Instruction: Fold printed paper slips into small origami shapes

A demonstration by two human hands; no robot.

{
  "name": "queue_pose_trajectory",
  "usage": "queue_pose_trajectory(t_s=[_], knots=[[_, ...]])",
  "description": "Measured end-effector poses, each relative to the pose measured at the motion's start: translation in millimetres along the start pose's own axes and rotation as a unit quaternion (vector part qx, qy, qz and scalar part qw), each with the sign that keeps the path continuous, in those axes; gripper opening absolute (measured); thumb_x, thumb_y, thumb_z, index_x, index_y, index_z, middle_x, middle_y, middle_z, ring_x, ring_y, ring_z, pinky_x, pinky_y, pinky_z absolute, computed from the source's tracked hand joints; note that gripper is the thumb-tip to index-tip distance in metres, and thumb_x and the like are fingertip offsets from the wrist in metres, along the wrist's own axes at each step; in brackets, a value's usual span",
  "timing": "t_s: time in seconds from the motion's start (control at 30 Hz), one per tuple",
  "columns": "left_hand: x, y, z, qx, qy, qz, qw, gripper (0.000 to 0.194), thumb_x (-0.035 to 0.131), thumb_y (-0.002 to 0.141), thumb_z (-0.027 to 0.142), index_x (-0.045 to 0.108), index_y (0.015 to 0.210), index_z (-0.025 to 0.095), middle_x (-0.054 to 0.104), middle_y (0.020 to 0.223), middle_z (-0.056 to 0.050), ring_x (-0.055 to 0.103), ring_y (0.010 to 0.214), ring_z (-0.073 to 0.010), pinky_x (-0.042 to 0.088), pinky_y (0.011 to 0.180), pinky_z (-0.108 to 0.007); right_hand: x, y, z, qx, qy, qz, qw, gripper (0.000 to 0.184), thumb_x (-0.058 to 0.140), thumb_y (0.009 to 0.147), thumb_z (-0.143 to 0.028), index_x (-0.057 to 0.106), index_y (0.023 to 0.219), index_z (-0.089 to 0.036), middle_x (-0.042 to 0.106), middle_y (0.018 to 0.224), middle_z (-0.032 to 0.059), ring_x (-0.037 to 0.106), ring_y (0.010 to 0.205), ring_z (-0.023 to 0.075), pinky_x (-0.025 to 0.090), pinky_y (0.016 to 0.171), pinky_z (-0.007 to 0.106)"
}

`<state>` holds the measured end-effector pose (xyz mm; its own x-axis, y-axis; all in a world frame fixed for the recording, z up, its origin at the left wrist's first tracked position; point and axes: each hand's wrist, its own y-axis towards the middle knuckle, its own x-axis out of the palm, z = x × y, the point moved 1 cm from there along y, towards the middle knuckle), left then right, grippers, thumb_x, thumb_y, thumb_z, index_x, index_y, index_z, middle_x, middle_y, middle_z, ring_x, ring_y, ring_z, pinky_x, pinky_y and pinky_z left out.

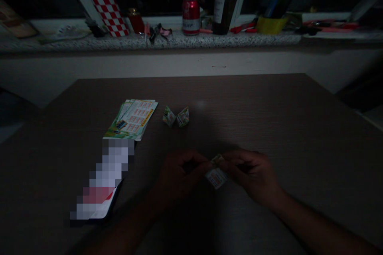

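Note:
Between my two hands is a small piece of folded printed paper (216,178), pale with reddish print, its lower corner pointing down. My left hand (184,169) pinches its upper left edge with thumb and forefinger. On the other side, my right hand (249,171) pinches the upper right part, and its fingertips hide some of the folds. Beyond my hands, two small folded paper shapes (176,117) sit side by side on the table. A stack of printed calendar sheets (136,117) lies to their left.
A phone (103,207) with a blurred lit screen lies on the dark wooden table (254,103), left of my hands. Along the granite sill (167,42) behind stand a red can (190,16), a dark bottle (224,8), a checkered cylinder (109,10) and a yellow container (271,25).

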<state>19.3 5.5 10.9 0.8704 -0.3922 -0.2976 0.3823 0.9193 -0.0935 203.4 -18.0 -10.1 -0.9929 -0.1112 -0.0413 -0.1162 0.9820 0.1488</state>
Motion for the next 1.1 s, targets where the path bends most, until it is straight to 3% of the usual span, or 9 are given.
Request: queue_pose_trajectory(t_s=[0.17, 0.4, 0.53, 0.87, 1.1], knots=[[1.2, 0.2, -6.1, -0.008, -0.017, -0.001, 1.000, 0.017, 0.067, 0.080, 0.031, 0.070, 0.075, 0.016, 0.070, 0.071, -0.001, 0.062, 0.065, -0.0123, 0.045, 0.060, -0.021, -2.2, -0.1, -0.5, -0.008, -0.008, -0.005, 1.000, 0.006, 0.068, 0.081, -0.020, 0.074, 0.081, -0.018, 0.073, 0.063, 0.0018, 0.065, 0.053, 0.0105, 0.050, 0.049, 0.018], [5.2, -0.6, -7.0, 0.029, -0.006, -0.019, 0.999, 0.013, 0.064, 0.083, 0.028, 0.071, 0.085, 0.017, 0.071, 0.077, -0.001, 0.064, 0.071, -0.0134, 0.048, 0.066, -0.022, 0.8, -0.8, 4.3, 0.013, -0.023, -0.046, 0.999, 0.009, 0.067, 0.083, -0.023, 0.073, 0.079, -0.018, 0.072, 0.064, 0.0016, 0.062, 0.053, 0.0093, 0.047, 0.048, 0.017], [3.2, -0.4, -4.9, 0.046, 0.019, 0.021, 0.999, 0.011, 0.063, 0.083, 0.024, 0.070, 0.079, 0.017, 0.070, 0.072, 0.000, 0.063, 0.068, -0.0121, 0.047, 0.064, -0.021, 1.4, -0.3, 7.4, 0.036, -0.015, -0.062, 0.997, 0.009, 0.067, 0.083, -0.025, 0.072, 0.083, -0.017, 0.073, 0.067, 0.0020, 0.065, 0.057, 0.0105, 0.050, 0.051, 0.018], [-1.3, -1.1, -6.1, 0.023, 0.021, 0.004, 0.999, 0.014, 0.067, 0.080, 0.028, 0.072, 0.090, 0.019, 0.073, 0.081, -0.001, 0.066, 0.074, -0.0145, 0.050, 0.068, -0.023, -1.2, 0.9, 3.7, 0.029, -0.023, -0.084, 0.996, 0.010, 0.068, 0.083, -0.025, 0.074, 0.081, -0.018, 0.075, 0.073, 0.0033, 0.069, 0.063, 0.0133, 0.055, 0.057, 0.022], [-1.1, 0.9, -7.2, -0.028, -0.030, 0.005, 0.999, 0.009, 0.068, 0.077, 0.024, 0.070, 0.080, 0.016, 0.071, 0.073, -0.001, 0.065, 0.067, -0.0130, 0.048, 0.059, -0.020, -2.4, 0.8, 2.0, 0.030, -0.037, -0.038, 0.998, 0.009, 0.067, 0.082, -0.024, 0.074, 0.083, -0.017, 0.074, 0.071, 0.0036, 0.068, 0.061, 0.0130, 0.053, 0.054, 0.020]])
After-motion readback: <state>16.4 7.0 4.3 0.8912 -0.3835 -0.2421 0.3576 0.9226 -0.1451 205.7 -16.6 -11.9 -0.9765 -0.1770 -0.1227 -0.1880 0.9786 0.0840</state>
